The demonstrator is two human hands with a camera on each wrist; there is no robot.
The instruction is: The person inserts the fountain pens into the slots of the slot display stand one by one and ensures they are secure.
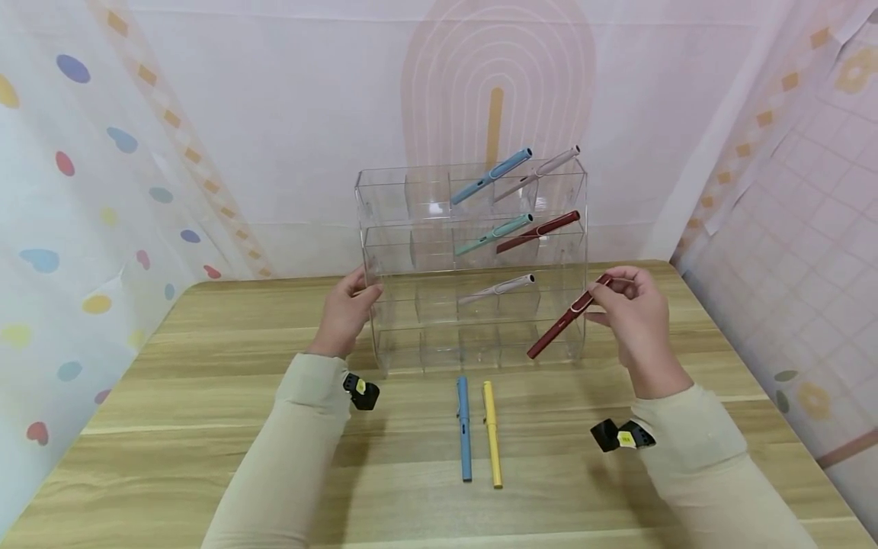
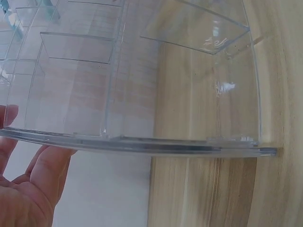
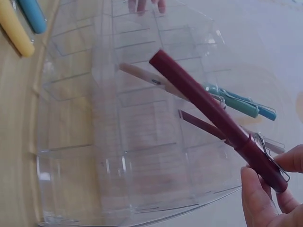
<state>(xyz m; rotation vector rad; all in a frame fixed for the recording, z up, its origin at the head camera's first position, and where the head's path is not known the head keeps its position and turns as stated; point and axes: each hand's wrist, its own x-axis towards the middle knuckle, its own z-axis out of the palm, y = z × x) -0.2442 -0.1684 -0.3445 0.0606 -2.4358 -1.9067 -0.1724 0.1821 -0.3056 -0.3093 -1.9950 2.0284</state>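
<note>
A clear tiered pen rack (image 1: 439, 309) stands on the table with pens slanting in several compartments. My left hand (image 1: 346, 313) grips its left side panel, thumb in front and fingers behind; the left wrist view shows fingers (image 2: 45, 165) at the panel's edge. At the rack's right side, my right hand (image 1: 634, 313) pinches a dark red pen (image 1: 565, 324) by its clip end, the other end tilted down and left before the lower tiers. In the rack sit a blue pen (image 1: 490, 177), two pale pens, a mint pen (image 1: 495, 234) and another dark red pen (image 1: 538, 232).
In front of the rack a blue pen (image 1: 464, 431) and a yellow pen (image 1: 492, 435) lie side by side on the wooden table (image 1: 206, 427). A patterned curtain (image 1: 309, 137) hangs behind and along the sides.
</note>
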